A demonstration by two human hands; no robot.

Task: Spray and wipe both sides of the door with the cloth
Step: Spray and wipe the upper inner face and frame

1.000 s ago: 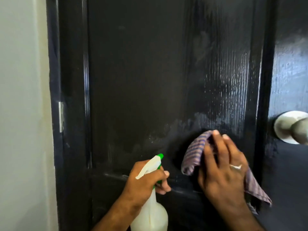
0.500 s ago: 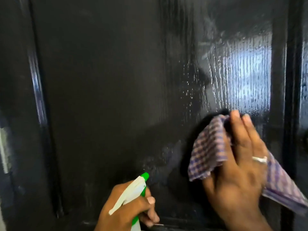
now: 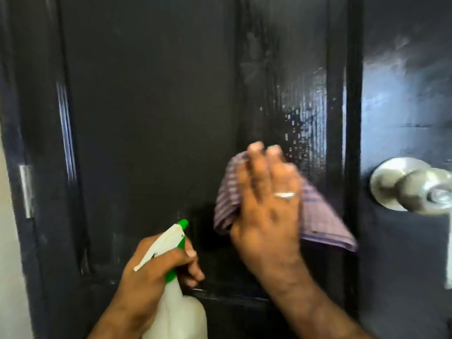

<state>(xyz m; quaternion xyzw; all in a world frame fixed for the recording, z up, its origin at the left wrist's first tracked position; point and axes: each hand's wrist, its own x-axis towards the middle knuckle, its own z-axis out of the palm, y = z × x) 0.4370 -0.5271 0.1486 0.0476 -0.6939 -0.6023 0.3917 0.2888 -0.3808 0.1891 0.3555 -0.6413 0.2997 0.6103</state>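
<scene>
Head camera view: I see the right hand [image 3: 267, 204] pressing the cloth [image 3: 315, 216] flat against the door [image 3: 146, 118], on the lower part of the recessed panel, left of the knob [image 3: 413, 187]. Its fingers [image 3: 256, 162] lie straight over the cloth and pin it to the surface; they do not curl round it. A loose corner of the cloth hangs out to the right, over the dark vertical moulding. The left hand [image 3: 151, 272] holds the spray bottle [image 3: 176, 307] low, fingers wrapped round its neck, with the green nozzle [image 3: 183, 223] aimed at the panel and standing apart from it.

Step in hand, as I judge it: wiping the wet panel on this face of the door. Droplets still shine above the cloth, near the panel's right edge.

Procedure for a sound wipe:
1. Keep the palm flat so the pressure spreads evenly.
2. Work upward through the shining droplets, overlapping each pass.
3. Follow the wood grain, which runs vertically.
4. Tuck in the loose corner so it does not drag.
5. Run the cloth along the moulding grooves, where liquid would probably collect.
</scene>
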